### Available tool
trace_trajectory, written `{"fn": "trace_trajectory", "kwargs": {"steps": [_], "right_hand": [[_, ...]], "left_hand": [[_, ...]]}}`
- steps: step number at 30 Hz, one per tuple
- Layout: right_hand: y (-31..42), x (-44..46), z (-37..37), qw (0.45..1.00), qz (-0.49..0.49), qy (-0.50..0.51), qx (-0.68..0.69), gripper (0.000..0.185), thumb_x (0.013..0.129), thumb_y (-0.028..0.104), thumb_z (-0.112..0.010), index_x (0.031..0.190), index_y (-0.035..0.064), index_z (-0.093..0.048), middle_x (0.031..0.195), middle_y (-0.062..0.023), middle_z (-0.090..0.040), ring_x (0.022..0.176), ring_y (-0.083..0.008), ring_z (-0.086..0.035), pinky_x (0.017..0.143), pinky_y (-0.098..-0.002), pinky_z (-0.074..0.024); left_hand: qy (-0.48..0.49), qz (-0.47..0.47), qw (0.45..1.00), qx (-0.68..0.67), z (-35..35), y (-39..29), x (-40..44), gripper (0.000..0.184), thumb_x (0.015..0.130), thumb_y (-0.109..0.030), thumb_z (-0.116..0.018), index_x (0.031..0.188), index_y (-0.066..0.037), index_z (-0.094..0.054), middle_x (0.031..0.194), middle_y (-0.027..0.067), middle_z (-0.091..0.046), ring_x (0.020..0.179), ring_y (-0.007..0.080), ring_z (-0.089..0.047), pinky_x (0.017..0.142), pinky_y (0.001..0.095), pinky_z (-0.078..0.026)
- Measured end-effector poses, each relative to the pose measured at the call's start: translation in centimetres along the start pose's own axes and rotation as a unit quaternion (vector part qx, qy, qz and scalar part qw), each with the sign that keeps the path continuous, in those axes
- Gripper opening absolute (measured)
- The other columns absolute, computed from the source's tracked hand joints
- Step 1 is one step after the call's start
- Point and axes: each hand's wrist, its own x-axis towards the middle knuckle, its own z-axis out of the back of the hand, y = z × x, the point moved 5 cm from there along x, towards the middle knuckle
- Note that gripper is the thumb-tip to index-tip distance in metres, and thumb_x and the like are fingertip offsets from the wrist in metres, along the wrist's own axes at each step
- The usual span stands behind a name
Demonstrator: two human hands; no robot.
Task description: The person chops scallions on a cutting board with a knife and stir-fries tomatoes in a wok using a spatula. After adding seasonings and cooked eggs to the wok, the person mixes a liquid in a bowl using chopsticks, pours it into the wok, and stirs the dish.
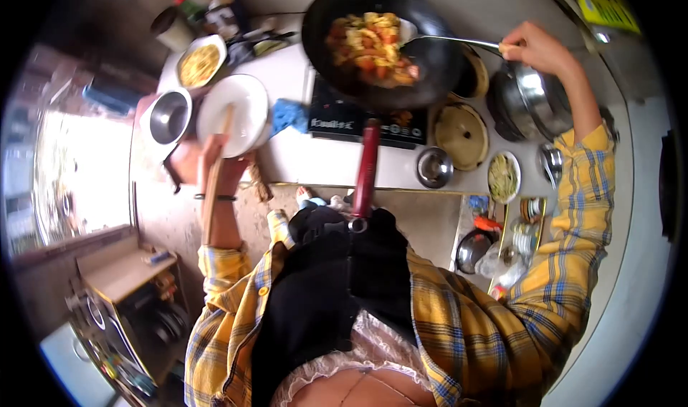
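Observation:
My right hand (534, 46) is closed around the end of a long-handled metal spatula (459, 40). Its head rests among the cooked egg and tomato pieces (373, 45) in a black wok (430, 70). The wok sits on an induction cooker (333, 117), its red handle (368, 163) pointing toward my body. On the left, my left hand (213, 152) is closed on long pale wooden chopsticks (211, 206), slightly blurred. Their upper end lies over a white plate (244, 106), and the hand is at the plate's near edge; I cannot tell whether it touches the plate.
A steel bowl (170, 117), a dish of yellow shreds (201, 64) and a blue cloth (289, 117) stand left of the cooker. To the right are a round lid (461, 136), a small steel bowl (434, 168), a dish of green slices (504, 178) and a large pot (534, 99).

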Motion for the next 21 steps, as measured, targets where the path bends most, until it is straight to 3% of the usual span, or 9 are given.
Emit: {"fn": "trace_trajectory", "kwargs": {"steps": [3, 5, 8, 9, 11, 14, 16, 18, 21], "right_hand": [[5.2, -0.8, 0.0, 0.975, 0.121, -0.128, -0.139, 0.021, 0.078, 0.016, -0.073, 0.096, 0.0055, -0.072, 0.077, -0.0131, -0.066, 0.071, -0.0278, -0.063, 0.067, -0.0354, -0.0485], [8.1, -3.6, 1.6, 0.950, 0.139, -0.182, -0.213, 0.024, 0.077, 0.017, -0.074, 0.099, 0.0077, -0.072, 0.086, -0.0140, -0.069, 0.080, -0.0321, -0.065, 0.072, -0.0391, -0.0494], [8.1, -5.8, 5.1, 0.920, 0.113, -0.235, -0.294, 0.024, 0.075, 0.014, -0.074, 0.098, 0.0087, -0.073, 0.091, -0.0147, -0.070, 0.085, -0.0334, -0.066, 0.076, -0.0400, -0.0494], [7.7, -5.6, 5.8, 0.928, 0.071, -0.204, -0.304, 0.024, 0.075, 0.014, -0.075, 0.098, 0.0086, -0.073, 0.092, -0.0148, -0.070, 0.085, -0.0330, -0.066, 0.076, -0.0397, -0.0496], [6.6, -5.8, 6.9, 0.935, -0.023, -0.140, -0.324, 0.024, 0.073, 0.015, -0.076, 0.096, 0.0084, -0.074, 0.093, -0.0149, -0.070, 0.086, -0.0323, -0.066, 0.076, -0.0391, -0.0499], [4.2, -6.0, 6.1, 0.952, -0.007, -0.085, -0.295, 0.022, 0.075, 0.015, -0.073, 0.095, 0.0061, -0.071, 0.085, -0.0132, -0.070, 0.077, -0.0282, -0.067, 0.071, -0.0368, -0.0499], [3.4, -4.6, 3.3, 0.985, -0.046, 0.047, -0.161, 0.025, 0.077, 0.022, -0.073, 0.096, 0.0065, -0.071, 0.083, -0.0124, -0.070, 0.077, -0.0252, -0.068, 0.072, -0.0357, -0.0498], [6.2, -4.1, 1.0, 0.982, 0.029, -0.042, -0.182, 0.023, 0.082, 0.025, -0.068, 0.096, 0.0074, -0.070, 0.083, -0.0109, -0.069, 0.078, -0.0275, -0.067, 0.071, -0.0354, -0.0498], [9.5, -4.4, -0.6, 0.974, 0.040, -0.130, -0.182, 0.026, 0.083, 0.030, -0.065, 0.098, 0.0107, -0.072, 0.089, -0.0119, -0.071, 0.086, -0.0310, -0.067, 0.077, -0.0401, -0.0504]], "left_hand": [[-0.038, -0.022, 0.993, 0.109, 3.4, 1.4, -0.6, 0.031, 0.082, -0.018, -0.059, 0.101, 0.005, -0.056, 0.093, 0.0142, -0.061, 0.082, 0.0217, -0.061, 0.072, 0.0311, -0.051], [-0.032, 0.051, 0.998, 0.032, 6.3, 3.0, 0.1, 0.031, 0.083, -0.013, -0.057, 0.104, 0.011, -0.054, 0.096, 0.0166, -0.062, 0.087, 0.0209, -0.064, 0.078, 0.0290, -0.053], [0.000, -0.040, 0.985, 0.168, 6.6, 2.4, -0.3, 0.029, 0.081, -0.014, -0.060, 0.104, 0.003, -0.056, 0.091, 0.0068, -0.058, 0.079, 0.0146, -0.059, 0.073, 0.0270, -0.048], [0.016, -0.028, 0.987, 0.155, 5.9, 2.3, -0.7, 0.030, 0.081, -0.014, -0.063, 0.106, 0.000, -0.057, 0.093, 0.0022, -0.055, 0.088, 0.0110, -0.051, 0.077, 0.0247, -0.041], [0.001, -0.021, 0.989, 0.147, 7.0, 2.6, -0.7, 0.029, 0.081, -0.014, -0.063, 0.106, 0.000, -0.057, 0.092, 0.0020, -0.056, 0.086, 0.0110, -0.052, 0.075, 0.0256, -0.042], [-0.035, 0.022, 0.992, 0.123, 10.2, 4.4, 0.1, 0.022, 0.080, -0.013, -0.065, 0.099, -0.004, -0.058, 0.084, 0.0002, -0.056, 0.075, 0.0099, -0.054, 0.067, 0.0265, -0.044], [-0.037, 0.025, 0.997, 0.067, 10.4, 4.6, -0.1, 0.018, 0.083, -0.015, -0.064, 0.092, -0.001, -0.060, 0.086, 0.0047, -0.058, 0.080, 0.0136, -0.058, 0.073, 0.0279, -0.048], [-0.028, 0.039, 0.996, 0.072, 11.0, 4.7, -0.2, 0.018, 0.083, -0.016, -0.064, 0.092, 0.000, -0.059, 0.088, 0.0051, -0.058, 0.082, 0.0142, -0.058, 0.074, 0.0276, -0.048], [0.007, -0.013, 0.992, 0.125, 13.0, 5.1, -0.3, 0.025, 0.082, -0.017, -0.063, 0.099, 0.000, -0.058, 0.095, 0.0067, -0.059, 0.089, 0.0164, -0.060, 0.082, 0.0282, -0.049]]}}
